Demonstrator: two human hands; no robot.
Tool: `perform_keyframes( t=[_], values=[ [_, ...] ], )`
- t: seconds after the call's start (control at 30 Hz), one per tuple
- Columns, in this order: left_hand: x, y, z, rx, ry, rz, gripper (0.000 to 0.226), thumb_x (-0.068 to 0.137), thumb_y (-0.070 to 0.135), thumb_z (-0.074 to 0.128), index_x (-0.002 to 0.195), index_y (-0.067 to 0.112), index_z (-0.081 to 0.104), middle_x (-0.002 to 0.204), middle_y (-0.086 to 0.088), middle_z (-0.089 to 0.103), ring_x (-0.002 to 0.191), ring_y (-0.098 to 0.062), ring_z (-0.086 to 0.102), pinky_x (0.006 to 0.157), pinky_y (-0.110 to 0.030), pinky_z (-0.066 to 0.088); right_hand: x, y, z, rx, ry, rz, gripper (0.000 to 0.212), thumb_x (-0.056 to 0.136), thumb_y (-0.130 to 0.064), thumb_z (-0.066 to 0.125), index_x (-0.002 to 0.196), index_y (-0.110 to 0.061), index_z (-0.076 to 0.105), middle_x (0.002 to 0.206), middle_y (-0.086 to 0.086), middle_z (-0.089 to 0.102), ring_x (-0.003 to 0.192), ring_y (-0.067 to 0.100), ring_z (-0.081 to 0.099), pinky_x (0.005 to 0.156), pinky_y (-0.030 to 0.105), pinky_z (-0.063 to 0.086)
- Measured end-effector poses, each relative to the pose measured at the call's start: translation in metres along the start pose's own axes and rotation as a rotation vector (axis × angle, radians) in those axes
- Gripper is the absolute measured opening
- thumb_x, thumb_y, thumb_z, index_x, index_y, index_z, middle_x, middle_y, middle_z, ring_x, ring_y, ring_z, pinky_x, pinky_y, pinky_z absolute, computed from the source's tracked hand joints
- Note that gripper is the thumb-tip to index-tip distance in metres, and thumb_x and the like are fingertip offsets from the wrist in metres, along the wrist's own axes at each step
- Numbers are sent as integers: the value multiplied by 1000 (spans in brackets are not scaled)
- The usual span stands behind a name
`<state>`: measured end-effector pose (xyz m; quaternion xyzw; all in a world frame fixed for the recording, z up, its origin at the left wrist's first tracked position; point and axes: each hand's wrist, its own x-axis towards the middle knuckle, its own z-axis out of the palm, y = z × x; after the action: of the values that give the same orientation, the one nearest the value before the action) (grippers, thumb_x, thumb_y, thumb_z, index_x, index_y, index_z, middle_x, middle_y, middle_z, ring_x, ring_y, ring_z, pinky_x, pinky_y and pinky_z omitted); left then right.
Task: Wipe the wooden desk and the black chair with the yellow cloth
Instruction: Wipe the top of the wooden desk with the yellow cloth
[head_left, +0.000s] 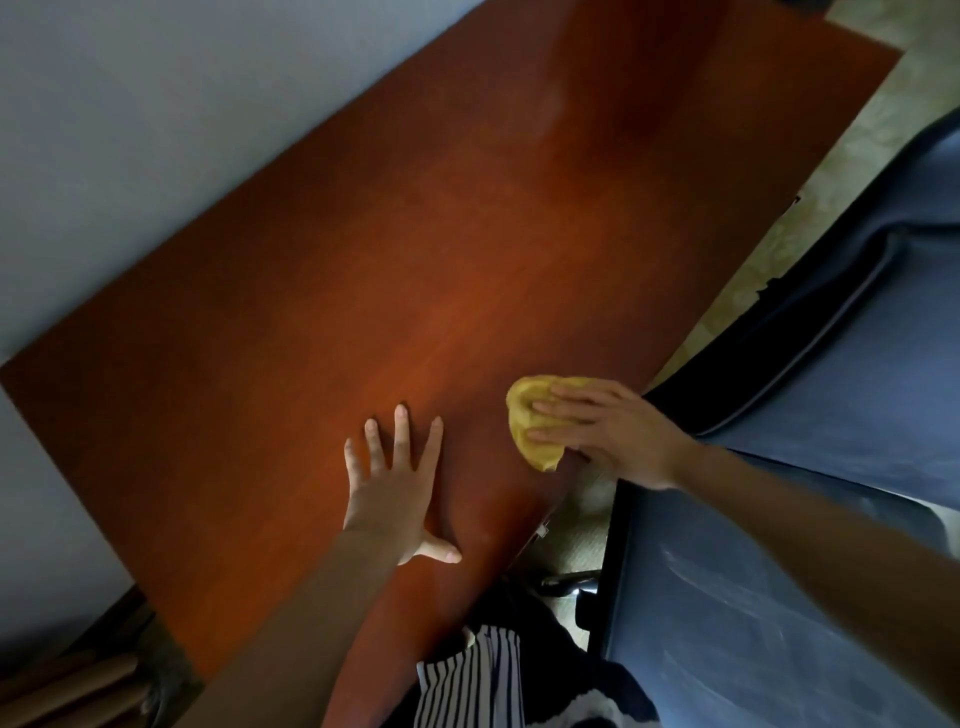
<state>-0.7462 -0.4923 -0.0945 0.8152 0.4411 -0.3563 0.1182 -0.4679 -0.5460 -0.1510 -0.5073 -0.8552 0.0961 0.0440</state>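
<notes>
Counter (363, 270) of reddish wood runs diagonally across the frame from 7 o'clock to 1 o'clock, its far long edge against a pale wall (156, 130). A black chair (727, 597) fills the 4 o'clock side just beside the counter's near edge, with pale streaks across its seat. At 6 o'clock the person's left hand (395, 483) lies flat on the wood, fingers straight and spread, thumb out. The right hand (608, 431), toward 4 o'clock of centre, presses straight fingers onto a bunched yellow cloth (524, 415), which sits on the counter close to its near edge. Striped clothing (467, 680) shows at the bottom.
</notes>
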Motion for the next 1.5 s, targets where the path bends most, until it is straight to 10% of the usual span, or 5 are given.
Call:
perform_keyframes(
  t=[0.37, 0.6, 1.23, 1.5],
  values=[
    [4, -1, 5, -20, 33, 11, 144, 56, 78, 65, 134, 17, -39, 147, -22, -38, 136, -52, -23, 111, -62, -3, 32, 125, -56, 124, -105, 608, 48, 102, -25, 36, 147, -37, 23, 158, -3, 16, 146, 22, 9, 116, 44, 20],
    [5, -1, 2, -32, 39, 31, 143, 58, 75, 66, 144, 17, -32, 146, -25, -38, 135, -54, -24, 112, -62, -3, 70, 77, -46, 158, -10, 1047, 45, 104, -36, 21, 148, -43, 17, 160, -6, 5, 146, 24, -3, 114, 51, 6],
    [-79, -145, 97, -8, 203, 237, 113, 75, 72, 56, 150, 27, -17, 156, -12, -24, 144, -37, -15, 113, -59, -1, 105, -255, 25, 156, -36, 918, 43, 100, -48, 25, 143, -53, 19, 156, -13, 18, 145, 19, 4, 112, 46, 7],
    [-108, -169, 150, -139, 304, 226, 116, 74, 78, 48, 149, 19, -18, 155, -18, -23, 143, -40, -16, 114, -58, 1, 71, -373, 65, 132, 89, 716, 39, 96, -48, 30, 132, -49, 45, 135, -11, 52, 132, 21, 36, 102, 40, 21]
  ],
)
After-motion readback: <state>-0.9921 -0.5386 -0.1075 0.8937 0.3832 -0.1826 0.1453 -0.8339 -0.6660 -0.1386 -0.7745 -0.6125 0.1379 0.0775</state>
